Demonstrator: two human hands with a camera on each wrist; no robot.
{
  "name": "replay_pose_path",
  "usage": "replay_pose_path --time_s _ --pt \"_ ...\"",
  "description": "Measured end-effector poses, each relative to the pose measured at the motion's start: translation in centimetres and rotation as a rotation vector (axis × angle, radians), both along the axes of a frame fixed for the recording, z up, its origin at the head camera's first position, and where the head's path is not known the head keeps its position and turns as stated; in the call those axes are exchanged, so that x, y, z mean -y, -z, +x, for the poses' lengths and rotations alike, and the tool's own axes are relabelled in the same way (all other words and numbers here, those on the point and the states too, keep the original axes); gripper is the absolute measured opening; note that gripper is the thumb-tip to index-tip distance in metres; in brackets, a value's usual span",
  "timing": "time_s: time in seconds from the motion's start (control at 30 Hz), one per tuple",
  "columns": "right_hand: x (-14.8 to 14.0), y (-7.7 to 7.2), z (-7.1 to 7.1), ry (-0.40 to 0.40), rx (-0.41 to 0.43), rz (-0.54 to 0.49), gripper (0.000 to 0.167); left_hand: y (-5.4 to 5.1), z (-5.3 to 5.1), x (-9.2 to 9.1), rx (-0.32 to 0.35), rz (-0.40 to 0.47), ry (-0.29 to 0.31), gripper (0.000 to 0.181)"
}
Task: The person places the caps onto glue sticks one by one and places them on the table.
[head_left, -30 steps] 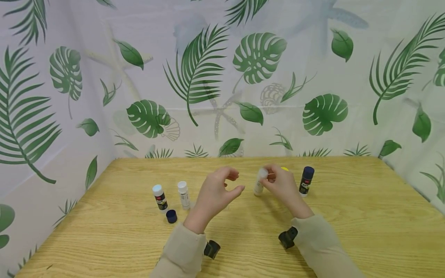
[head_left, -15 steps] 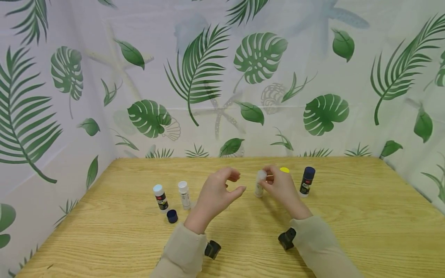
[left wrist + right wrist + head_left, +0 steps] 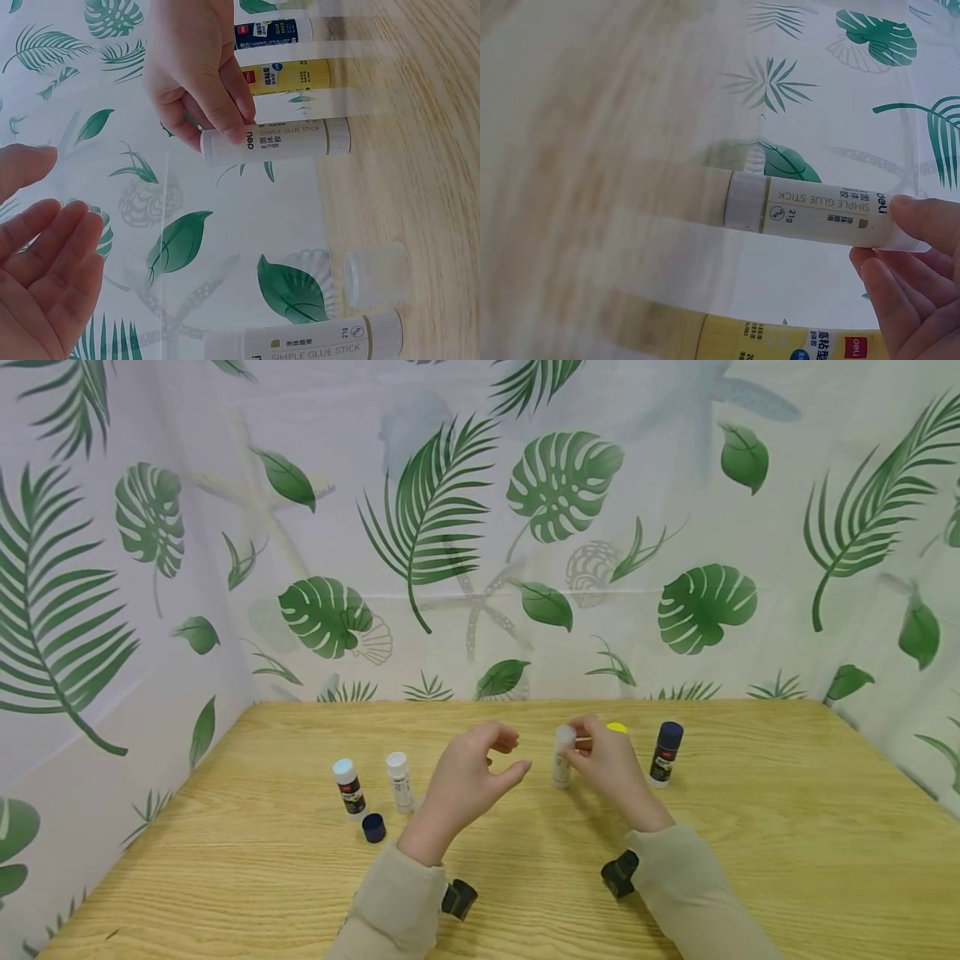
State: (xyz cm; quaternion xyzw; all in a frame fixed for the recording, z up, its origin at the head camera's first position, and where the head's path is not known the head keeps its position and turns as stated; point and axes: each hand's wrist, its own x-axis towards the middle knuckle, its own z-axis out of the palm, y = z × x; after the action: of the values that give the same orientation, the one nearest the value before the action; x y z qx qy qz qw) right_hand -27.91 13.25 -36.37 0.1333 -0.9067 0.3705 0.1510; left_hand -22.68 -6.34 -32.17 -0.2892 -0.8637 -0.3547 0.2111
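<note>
My right hand (image 3: 605,760) pinches the top of a white glue stick (image 3: 561,770) between thumb and fingers. The glue stick stands upright, its base seemingly on the table; its label shows in the right wrist view. To its left my left hand (image 3: 468,777) is held with fingers apart and gently bent, holding nothing. Behind the right hand is a yellow glue stick (image 3: 780,341), mostly hidden in the head view. A second white glue stick (image 3: 401,785) stands left of my left hand, with a translucent cap (image 3: 377,274) beside it in the left wrist view.
A navy-capped glue stick (image 3: 665,756) stands at the right on the wooden table (image 3: 787,827). At the left is a black-labelled glue stick (image 3: 349,789) with a white top, and a navy cap (image 3: 373,828) lies near its base. A leaf-patterned cloth (image 3: 465,527) hangs behind.
The glue stick in my right hand has gone from slightly tilted to upright, its base shifting a little nearer. My left hand has stayed nearly still.
</note>
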Motion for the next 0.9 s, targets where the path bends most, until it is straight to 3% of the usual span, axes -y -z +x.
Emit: replay_pose_path --time_s 0.67,0.9 --pt "-0.1 -0.09 -0.26 -0.006 0.011 0.01 0.034 0.04 -0.05 0.13 0.03 -0.042 0.017 0.021" --pt "-0.18 -0.77 0.04 0.006 0.019 0.013 0.041 -0.09 -0.07 0.32 0.057 -0.067 0.003 0.022"
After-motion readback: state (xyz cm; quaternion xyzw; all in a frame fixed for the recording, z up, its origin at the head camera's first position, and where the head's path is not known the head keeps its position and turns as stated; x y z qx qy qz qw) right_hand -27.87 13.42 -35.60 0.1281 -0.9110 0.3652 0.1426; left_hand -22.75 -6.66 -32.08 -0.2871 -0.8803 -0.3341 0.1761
